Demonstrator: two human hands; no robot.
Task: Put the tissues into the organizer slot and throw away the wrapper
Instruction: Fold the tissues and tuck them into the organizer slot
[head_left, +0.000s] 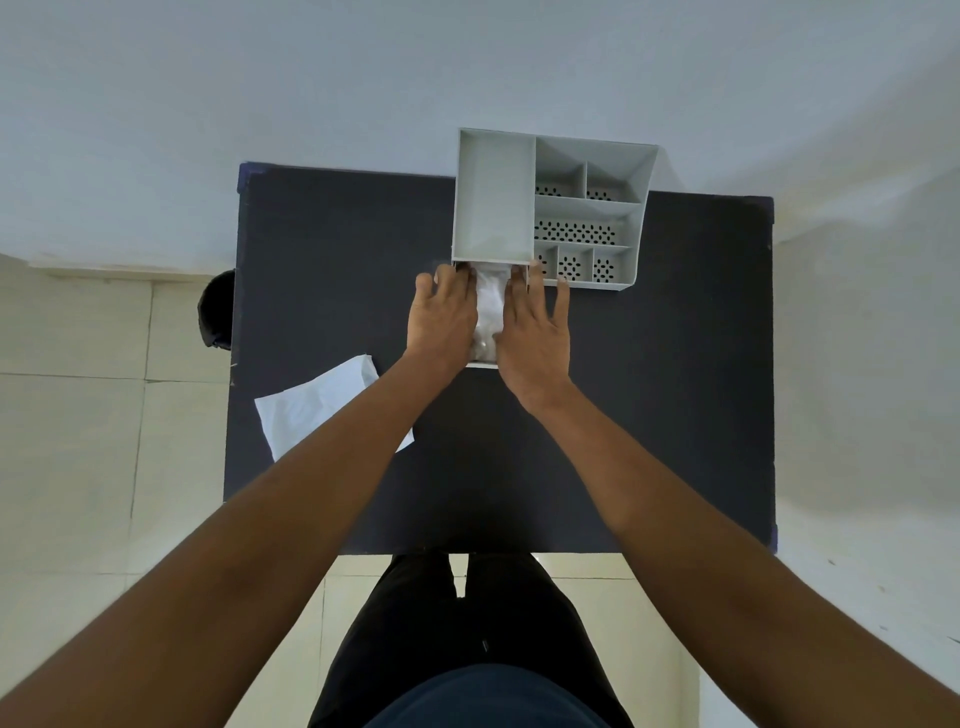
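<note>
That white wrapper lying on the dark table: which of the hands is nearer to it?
Left. The left hand is up and right of the wrapper, its forearm crossing over it. The right hand is farther right.

Two hands, the left hand (444, 317) and the right hand (535, 332), one on each side of one tissue bundle (489, 306). One grey organizer (493, 197) at the table's far edge. One white wrapper (311, 405) lies near left. One dark table (649, 389). One black bin (215, 306) stands far left.
</note>
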